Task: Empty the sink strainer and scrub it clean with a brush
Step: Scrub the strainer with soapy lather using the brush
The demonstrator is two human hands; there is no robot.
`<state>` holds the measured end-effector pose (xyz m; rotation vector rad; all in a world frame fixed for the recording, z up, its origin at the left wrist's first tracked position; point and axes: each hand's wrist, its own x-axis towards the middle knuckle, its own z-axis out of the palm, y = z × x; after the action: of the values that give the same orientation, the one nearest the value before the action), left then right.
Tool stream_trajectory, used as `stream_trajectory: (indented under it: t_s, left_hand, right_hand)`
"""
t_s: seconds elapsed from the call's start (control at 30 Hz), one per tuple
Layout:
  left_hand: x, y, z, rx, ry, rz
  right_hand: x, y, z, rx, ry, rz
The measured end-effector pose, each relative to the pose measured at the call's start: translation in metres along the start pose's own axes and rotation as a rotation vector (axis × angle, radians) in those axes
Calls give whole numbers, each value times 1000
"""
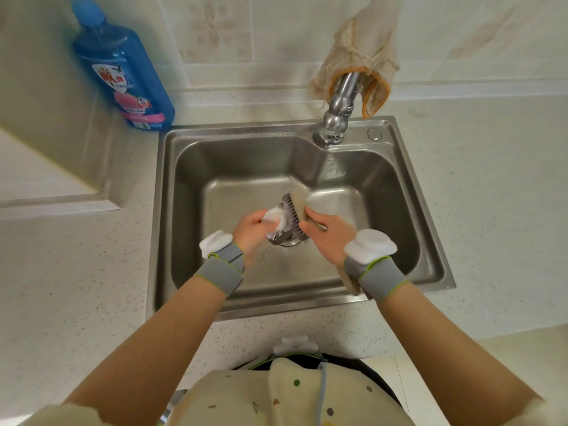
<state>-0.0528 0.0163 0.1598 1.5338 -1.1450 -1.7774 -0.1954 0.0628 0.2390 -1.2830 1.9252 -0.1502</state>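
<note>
Fingers of left hand [250,231] curl round strainer [276,222]; right hand [331,232] grips brush [294,208], bristles against strainer.

Brush [293,210] seemingly against strainer [277,222], over sink [227,186].

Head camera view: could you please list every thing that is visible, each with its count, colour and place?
sink: one, steel grey, set in the countertop, centre
countertop: one, white speckled, around the sink
faucet: one, chrome, sink's back rim
cloth: one, beige with orange edge, tied around the faucet top
bottle: one, blue with pink label, on the countertop, back left
strainer: one, pale, blurred, held above the sink's middle
brush: one, beige back, grey bristles, bristles at the strainer
wristbands: two, grey with white pads, one per wrist
left hand: fingers hold the strainer
right hand: fingers hold the brush
</note>
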Motion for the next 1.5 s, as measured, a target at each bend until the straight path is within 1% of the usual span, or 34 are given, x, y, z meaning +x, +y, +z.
stream_trajectory:
  t_s: [0.1, 0.2, 0.23, 0.33, 0.37, 0.43, 0.5, 0.63, 0.77, 0.9, 0.97, 1.03, 1.17, 1.3, 1.43, 1.5]
  left_hand:
    - [0, -2, -3, 124, -12, 40]
    - [-1, -2, 1, 222, -21, 45]
    - [-3, -1, 2, 255, -27, 52]
    - [-1, -6, 0, 322, -21, 62]
    - [-1, -7, 0, 335, -19, 67]
    - [-4, -5, 2, 379, -35, 84]
    - [-9, -1, 5, 396, -59, 101]
    - [-7, -8, -1, 382, -7, 78]
    - [-14, -7, 0, 407, -34, 66]
    - [-12, -7, -9, 404, -15, 84]
    - [-13, -2, -12, 442, -29, 64]
    - [-14, 3, -12, 462, -33, 91]
    - [-13, 2, -20, 371, -11, 77]
    - [-19, 9, -17, 265, 4, 84]
    - [-18, 14, -13, 56, 31, -53]
    - [-15, 12, -11, -1, 60, -74]
  right_hand:
    - [-6, -1, 4, -34, -44, -35]
    - [2, 0, 2, 23, -18, 35]
    - [0, -1, 3, 14, -15, 34]
    - [-14, -4, 11, -80, -83, -28]
    - [-16, -5, 11, -103, -82, -42]
    - [-8, -3, 7, -72, -31, -3]
    - [-5, 0, 4, -57, 21, 31]
    - [-29, -4, 18, -198, -56, -71]
    - [-13, 2, 10, -136, -10, 20]
    - [-32, -4, 14, -214, -63, -78]
    - [-24, -7, 11, -169, -48, -63]
    - [-15, -6, 6, -102, -12, -19]
    - [-27, -7, 14, -89, -66, -103]
    - [-22, -5, 8, -49, -8, -46]
    - [-37, -15, 18, -169, -48, -166]
    - [-27, -15, 14, -132, -4, -135]
